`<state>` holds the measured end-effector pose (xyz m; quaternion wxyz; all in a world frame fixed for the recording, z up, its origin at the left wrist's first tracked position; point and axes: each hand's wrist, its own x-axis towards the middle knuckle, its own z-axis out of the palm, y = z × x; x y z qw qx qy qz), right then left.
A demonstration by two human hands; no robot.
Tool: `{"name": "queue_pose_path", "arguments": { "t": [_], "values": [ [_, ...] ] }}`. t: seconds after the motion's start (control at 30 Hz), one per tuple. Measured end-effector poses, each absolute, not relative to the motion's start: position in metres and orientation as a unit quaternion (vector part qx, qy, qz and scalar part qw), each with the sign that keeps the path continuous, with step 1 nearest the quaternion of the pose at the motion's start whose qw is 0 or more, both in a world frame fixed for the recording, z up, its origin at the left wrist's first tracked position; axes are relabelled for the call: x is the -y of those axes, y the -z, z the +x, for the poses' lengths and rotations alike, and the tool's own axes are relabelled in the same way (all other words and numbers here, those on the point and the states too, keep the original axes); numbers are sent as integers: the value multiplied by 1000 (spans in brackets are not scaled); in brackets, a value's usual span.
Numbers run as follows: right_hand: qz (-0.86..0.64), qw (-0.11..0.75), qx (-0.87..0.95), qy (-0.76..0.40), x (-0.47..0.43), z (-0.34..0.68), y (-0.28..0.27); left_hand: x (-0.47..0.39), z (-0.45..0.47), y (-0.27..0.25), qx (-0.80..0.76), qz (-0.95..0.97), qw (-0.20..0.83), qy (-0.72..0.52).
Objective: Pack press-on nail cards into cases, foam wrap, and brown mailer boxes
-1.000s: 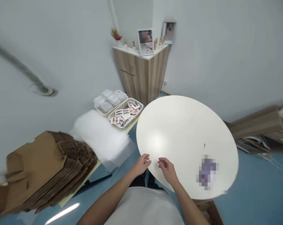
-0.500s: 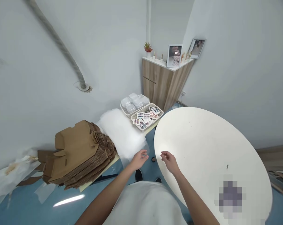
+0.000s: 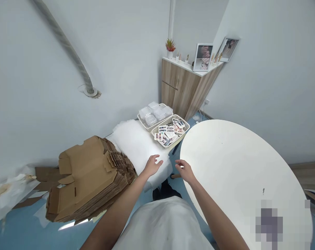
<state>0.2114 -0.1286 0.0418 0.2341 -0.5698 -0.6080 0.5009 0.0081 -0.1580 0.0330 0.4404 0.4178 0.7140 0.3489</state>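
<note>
My left hand (image 3: 152, 166) hangs in front of the white foam sheets (image 3: 136, 140), fingers apart and holding nothing. Close to the left edge of the round white table (image 3: 240, 149), my right hand (image 3: 184, 169) is also empty, its fingers loosely curled but apart. Beyond the sheets stands a white basket (image 3: 187, 129) of small printed cards (image 3: 170, 129) bearing rows of coloured pieces. Behind it, a second basket (image 3: 149, 129) holds clear plastic boxes (image 3: 150, 120). A stack of flat brown cardboard boxes (image 3: 88, 170) lies to the left of my left hand.
A wood-grain corner cabinet (image 3: 180, 81) carries a potted plant (image 3: 170, 47), small bottles and picture frames (image 3: 203, 58). A pipe (image 3: 68, 48) runs down the left wall. White plastic wrapping (image 3: 10, 192) lies at far left. Part of the table is pixelated at lower right.
My view has shifted, so the baskets and table sit further right. Both hands have moved slightly forward, still empty. The sheets and baskets look nearer.
</note>
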Motion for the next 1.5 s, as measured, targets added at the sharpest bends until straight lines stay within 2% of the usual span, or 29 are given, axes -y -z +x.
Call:
{"name": "queue_pose_path", "arguments": {
  "t": [0.37,0.63,0.8,1.13,1.5],
  "values": [
    [-529,210,670,-476,38,152,-16,87,-13,-26,-761,390,414,-314],
    [-509,138,787,-321,-3,114,-5,52,-19,-4,-781,398,374,-303],
    [-500,102,815,-275,-2,106,-1,48,-24,8,-807,324,372,-324],
    [-491,77,827,-264,-2,106,5,38,-35,27,-797,218,420,-376],
    [-469,100,829,-289,-12,104,5,39,-36,16,-783,184,438,-402]
  ]
}}
